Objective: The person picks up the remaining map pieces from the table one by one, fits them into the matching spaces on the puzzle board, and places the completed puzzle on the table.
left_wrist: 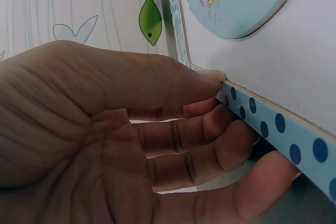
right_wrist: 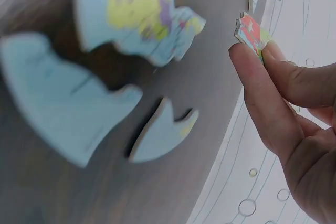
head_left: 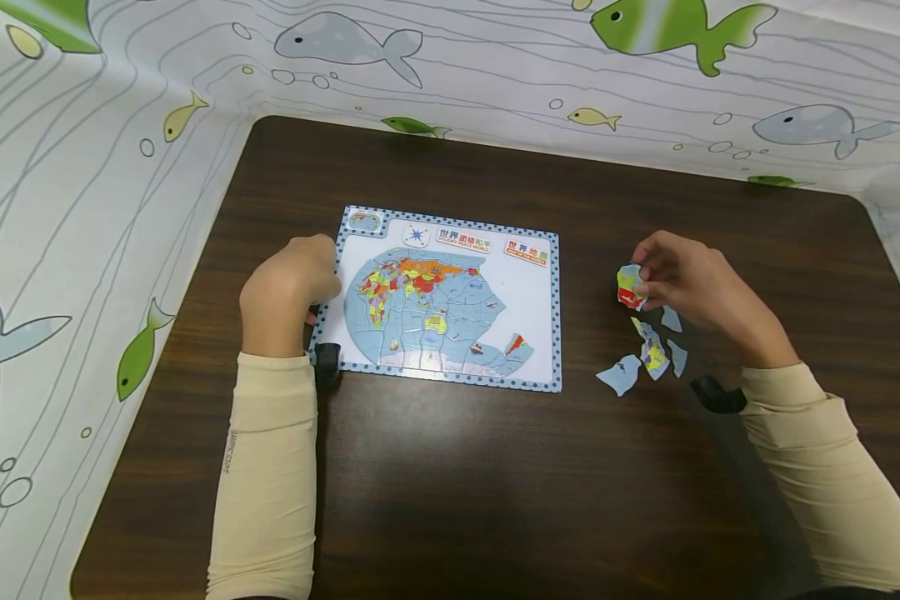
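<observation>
A world map puzzle board point(head_left: 450, 307) with a blue dotted border lies on the table, much of its oval map filled in. At the board's left edge my left hand point(head_left: 288, 283) holds on, thumb over the dotted border point(left_wrist: 257, 109) and fingers along and under its side. Off to the right, my right hand point(head_left: 690, 279) pinches a red, yellow and green puzzle piece point(head_left: 630, 287) between thumb and fingertips, raised over the table in the right wrist view. Below that hand lie several loose pieces, among them a yellow and purple piece point(head_left: 652, 352) and a light blue piece point(head_left: 620, 375).
The dark wooden table point(head_left: 450, 467) is backed by a white fish-patterned cloth point(head_left: 495, 92) at the rear and left. Two small light blue pieces lie near the right wrist, one of them a curved piece point(head_left: 677, 358). A white area shows on the board's right side.
</observation>
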Available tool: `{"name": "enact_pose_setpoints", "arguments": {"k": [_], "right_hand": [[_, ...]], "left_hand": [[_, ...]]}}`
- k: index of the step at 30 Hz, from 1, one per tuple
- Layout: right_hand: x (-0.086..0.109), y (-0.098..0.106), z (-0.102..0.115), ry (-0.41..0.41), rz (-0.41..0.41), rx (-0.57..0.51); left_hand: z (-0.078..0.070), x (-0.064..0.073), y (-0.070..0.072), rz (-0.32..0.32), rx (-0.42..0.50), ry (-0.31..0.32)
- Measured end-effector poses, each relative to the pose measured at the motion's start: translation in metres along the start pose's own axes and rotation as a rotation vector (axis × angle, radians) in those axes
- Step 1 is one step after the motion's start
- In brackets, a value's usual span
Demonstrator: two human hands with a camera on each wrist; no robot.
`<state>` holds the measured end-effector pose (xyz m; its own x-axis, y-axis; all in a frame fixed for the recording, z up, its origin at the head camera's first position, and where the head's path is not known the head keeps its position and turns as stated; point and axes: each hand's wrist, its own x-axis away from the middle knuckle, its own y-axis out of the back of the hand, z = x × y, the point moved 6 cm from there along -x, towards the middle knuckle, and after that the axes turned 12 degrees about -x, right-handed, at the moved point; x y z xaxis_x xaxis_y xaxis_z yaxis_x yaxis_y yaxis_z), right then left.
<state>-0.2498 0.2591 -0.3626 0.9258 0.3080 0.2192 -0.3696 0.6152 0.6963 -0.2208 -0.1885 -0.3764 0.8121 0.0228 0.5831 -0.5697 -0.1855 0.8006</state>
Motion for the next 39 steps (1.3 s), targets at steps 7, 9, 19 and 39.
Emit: {"name": "enact_pose_setpoints", "arguments": {"k": [7,9,19,39], "right_hand": [[-0.010,-0.009,0.010,-0.005,0.032,-0.003],[-0.012,-0.012,0.013,-0.006,0.033,-0.001],[-0.017,-0.020,0.028,0.016,0.045,-0.004],[-0.033,-0.046,0.064,0.033,0.100,-0.067]], "left_hand": [[0.001,-0.001,-0.001,0.003,0.006,0.005],[0.001,-0.001,-0.001,0.004,0.005,0.002],[0.002,-0.001,-0.001,-0.005,-0.008,-0.002],[0.001,-0.002,-0.001,0.004,0.016,-0.012]]}}
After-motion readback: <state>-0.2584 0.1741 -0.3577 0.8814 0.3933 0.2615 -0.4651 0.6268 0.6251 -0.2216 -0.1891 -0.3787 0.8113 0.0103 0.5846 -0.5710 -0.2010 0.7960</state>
